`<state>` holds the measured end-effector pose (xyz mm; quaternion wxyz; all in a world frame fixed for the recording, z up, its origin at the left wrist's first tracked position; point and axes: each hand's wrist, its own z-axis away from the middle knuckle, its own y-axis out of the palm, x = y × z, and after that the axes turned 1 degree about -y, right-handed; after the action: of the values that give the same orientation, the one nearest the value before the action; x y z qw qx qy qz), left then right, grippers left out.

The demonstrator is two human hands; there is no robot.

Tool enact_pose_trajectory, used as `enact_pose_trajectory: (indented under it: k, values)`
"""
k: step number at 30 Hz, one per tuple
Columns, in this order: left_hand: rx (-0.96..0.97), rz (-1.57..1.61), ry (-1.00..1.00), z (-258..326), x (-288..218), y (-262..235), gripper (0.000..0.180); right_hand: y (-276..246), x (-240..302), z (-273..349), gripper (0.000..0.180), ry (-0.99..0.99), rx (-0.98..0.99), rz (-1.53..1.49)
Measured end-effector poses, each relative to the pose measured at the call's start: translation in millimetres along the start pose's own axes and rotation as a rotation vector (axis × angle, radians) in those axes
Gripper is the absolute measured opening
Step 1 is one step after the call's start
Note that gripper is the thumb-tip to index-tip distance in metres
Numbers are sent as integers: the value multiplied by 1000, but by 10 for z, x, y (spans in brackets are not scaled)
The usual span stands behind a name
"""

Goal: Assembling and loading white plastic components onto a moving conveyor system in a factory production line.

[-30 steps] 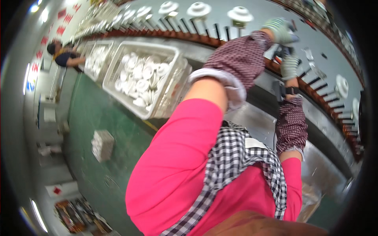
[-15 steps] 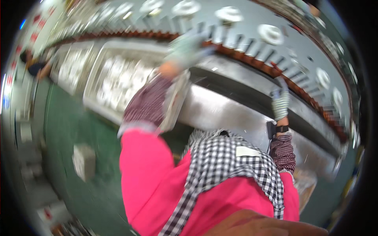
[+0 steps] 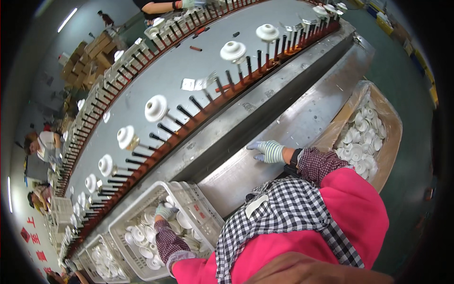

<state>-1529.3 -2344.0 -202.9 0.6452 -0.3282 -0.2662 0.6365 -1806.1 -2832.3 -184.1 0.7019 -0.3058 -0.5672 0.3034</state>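
My left hand (image 3: 164, 211), in a light glove, reaches down into a white plastic crate (image 3: 191, 198) full of white ceramic insulators (image 3: 142, 235); its fingers curl among the pieces, and I cannot see whether they grip one. My right hand (image 3: 268, 151), in a striped glove, rests flat on the steel ledge (image 3: 265, 156) of the conveyor, fingers spread, holding nothing. Beyond the ledge runs a long curved conveyor with black pegs (image 3: 163, 128), some of them carrying white insulators (image 3: 156, 108).
A lined cardboard box (image 3: 391, 118) of white insulators stands at my right. More white crates (image 3: 97, 255) sit along the conveyor to my left. Other people work at the far left (image 3: 45, 142) and at the top (image 3: 161, 5). Cardboard boxes (image 3: 94, 49) are stacked behind.
My left arm has come down from the pegs into the white crate. My right hand has settled onto the steel ledge. The view has swung to the right.
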Motion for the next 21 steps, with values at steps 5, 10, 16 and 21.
enact_pose_trajectory:
  k: [5,10,16,21]
  values:
    - [-91,230,-28,407,-70,73,97,-300,-570,356,45,141,63,-25]
    - [-731,609,71,1036,-137,-295,84,-720,-1339,337,44,187,-107,38]
    - [-590,1252,443,1930,-1673,-741,77,-2058,-1965,-364,39,123,-706,-224]
    - [-340,1300,816,2023,-3897,-879,83,-3051,-1895,-1157,45,43,-1092,-128]
